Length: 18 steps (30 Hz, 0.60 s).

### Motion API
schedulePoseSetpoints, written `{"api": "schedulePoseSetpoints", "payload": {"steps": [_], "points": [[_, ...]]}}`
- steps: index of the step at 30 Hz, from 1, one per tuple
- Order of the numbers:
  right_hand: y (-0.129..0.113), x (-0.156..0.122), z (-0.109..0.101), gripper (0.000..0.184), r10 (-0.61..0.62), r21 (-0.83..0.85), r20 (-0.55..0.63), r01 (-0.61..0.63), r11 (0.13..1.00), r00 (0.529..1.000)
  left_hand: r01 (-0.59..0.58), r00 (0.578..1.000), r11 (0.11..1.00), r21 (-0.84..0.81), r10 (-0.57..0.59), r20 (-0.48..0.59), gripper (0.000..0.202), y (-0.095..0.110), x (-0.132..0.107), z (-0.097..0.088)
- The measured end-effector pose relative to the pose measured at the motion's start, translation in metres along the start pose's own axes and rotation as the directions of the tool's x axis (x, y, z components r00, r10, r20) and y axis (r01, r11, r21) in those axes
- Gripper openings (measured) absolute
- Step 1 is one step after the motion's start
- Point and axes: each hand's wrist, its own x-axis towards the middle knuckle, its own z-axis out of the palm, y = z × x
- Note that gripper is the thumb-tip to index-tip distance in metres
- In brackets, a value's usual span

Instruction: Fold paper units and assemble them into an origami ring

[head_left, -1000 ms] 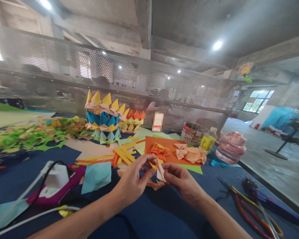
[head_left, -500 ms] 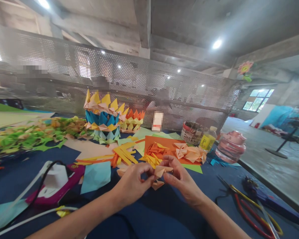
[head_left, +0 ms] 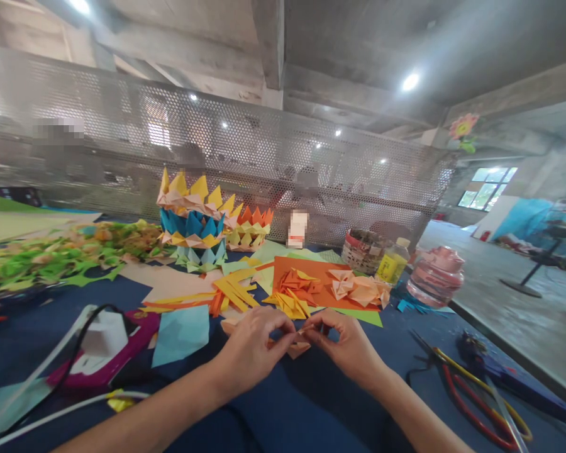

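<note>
My left hand [head_left: 259, 346] pinches a small folded piece of peach paper [head_left: 303, 335] between thumb and fingers. From the other side, my right hand [head_left: 342, 343] grips the same piece, so the two sets of fingertips nearly meet and cover most of it. Just under the fingertips lies another peach paper piece [head_left: 298, 351]. Beyond the hands are yellow folded pieces [head_left: 290, 304], orange folded pieces [head_left: 299, 284] and peach folded pieces [head_left: 361, 288] on an orange sheet [head_left: 283, 264].
At the back left stand stacked folded-paper crowns [head_left: 193, 220]. A purple power strip [head_left: 99, 371] with cables lies left, near a light blue sheet [head_left: 182, 335]. To the right are scissors [head_left: 471, 396], a glue gun [head_left: 514, 377], a yellow-labelled bottle [head_left: 393, 264] and a pink bottle [head_left: 436, 277].
My right hand has moved down and closed its fingers on the folded peach paper, which now shows less. My left hand has barely moved.
</note>
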Motion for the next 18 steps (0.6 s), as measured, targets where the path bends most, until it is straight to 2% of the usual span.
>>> {"api": "schedulePoseSetpoints", "payload": {"steps": [3, 5, 7, 11, 18], "points": [[0.012, 0.004, -0.011, 0.021, 0.066, -0.058, -0.105, -0.072, 0.996, 0.992, -0.058, 0.998, 0.998, 0.013, 0.058, -0.031, 0.004, -0.001, 0.000, -0.001], [0.024, 0.006, -0.020, 0.017, 0.125, -0.099, -0.140, -0.139, 0.985, 0.982, -0.123, 0.992, 0.991, 0.051, 0.124, -0.010, 0.011, -0.001, -0.001, -0.002], [0.037, 0.007, -0.027, 0.013, 0.184, -0.136, -0.142, -0.203, 0.970, 0.973, -0.216, 0.976, 0.973, 0.079, 0.211, 0.061, 0.011, 0.001, -0.003, -0.003], [0.060, 0.005, -0.028, 0.020, 0.243, -0.178, -0.138, -0.265, 0.948, 0.960, -0.384, 0.914, 0.910, 0.155, 0.351, 0.204, 0.015, 0.006, -0.005, -0.007], [0.065, 0.003, -0.025, 0.025, 0.256, -0.220, -0.150, -0.285, 0.933, 0.955, -0.377, 0.903, 0.888, 0.262, 0.289, 0.318, 0.036, 0.000, -0.005, -0.004]]}}
